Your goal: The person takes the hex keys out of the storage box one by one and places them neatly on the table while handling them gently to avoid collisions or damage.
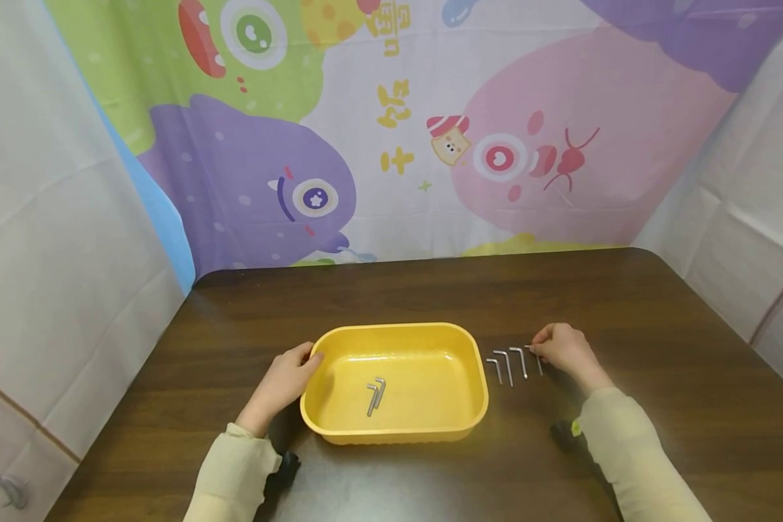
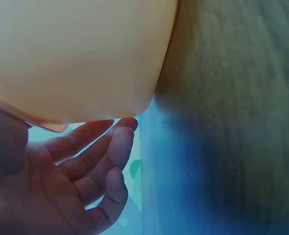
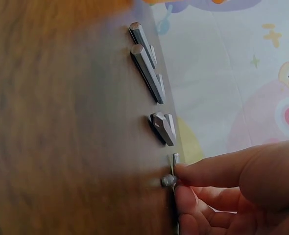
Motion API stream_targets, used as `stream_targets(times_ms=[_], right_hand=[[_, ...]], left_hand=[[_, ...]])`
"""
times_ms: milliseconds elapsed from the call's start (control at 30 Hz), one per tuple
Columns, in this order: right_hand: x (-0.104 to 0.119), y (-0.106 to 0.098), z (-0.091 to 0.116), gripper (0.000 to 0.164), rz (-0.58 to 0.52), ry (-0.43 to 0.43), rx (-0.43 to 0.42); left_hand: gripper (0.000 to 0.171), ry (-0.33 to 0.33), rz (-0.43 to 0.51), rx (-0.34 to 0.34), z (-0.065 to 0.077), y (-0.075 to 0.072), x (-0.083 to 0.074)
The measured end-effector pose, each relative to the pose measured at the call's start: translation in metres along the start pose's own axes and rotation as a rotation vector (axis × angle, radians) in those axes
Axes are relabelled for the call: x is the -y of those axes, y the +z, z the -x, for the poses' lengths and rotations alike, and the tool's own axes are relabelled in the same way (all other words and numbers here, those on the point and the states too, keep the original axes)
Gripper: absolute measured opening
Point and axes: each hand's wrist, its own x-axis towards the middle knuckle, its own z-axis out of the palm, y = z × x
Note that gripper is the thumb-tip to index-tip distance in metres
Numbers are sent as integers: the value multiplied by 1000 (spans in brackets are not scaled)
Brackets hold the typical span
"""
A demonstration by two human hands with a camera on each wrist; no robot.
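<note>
My left hand [image 1: 289,375] holds the left rim of a yellow plastic tray [image 1: 404,436], its thumb over the edge and its fingers against the outer wall, as the left wrist view shows. Two L-shaped hex keys lie side by side in the tray, the nearer one [image 1: 370,403] partly over the other. To the right of the tray, my right hand [image 1: 566,349] pinches a small hex key [image 3: 168,181] between thumb and forefinger, at or just above the table. Three more hex keys stretch in a row between that hand and the tray, the middle one [image 1: 506,368] among them.
The dark wooden table [image 1: 665,348] extends around the tray on every side. Behind its far edge hangs a cloth [image 1: 391,225] printed with cartoon monsters. Pale cloth walls [image 1: 72,217] stand at left and right.
</note>
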Motion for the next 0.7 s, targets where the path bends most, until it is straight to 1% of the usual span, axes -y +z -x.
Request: stream_targets(times_ms=[400, 700], right_hand=[[0, 0, -1, 15, 0, 4, -3], [1, -2, 2, 19, 26, 9, 12]], left_hand=[[26, -1, 1, -3, 0, 0, -1], [25, -4, 4, -3, 0, 0, -1]])
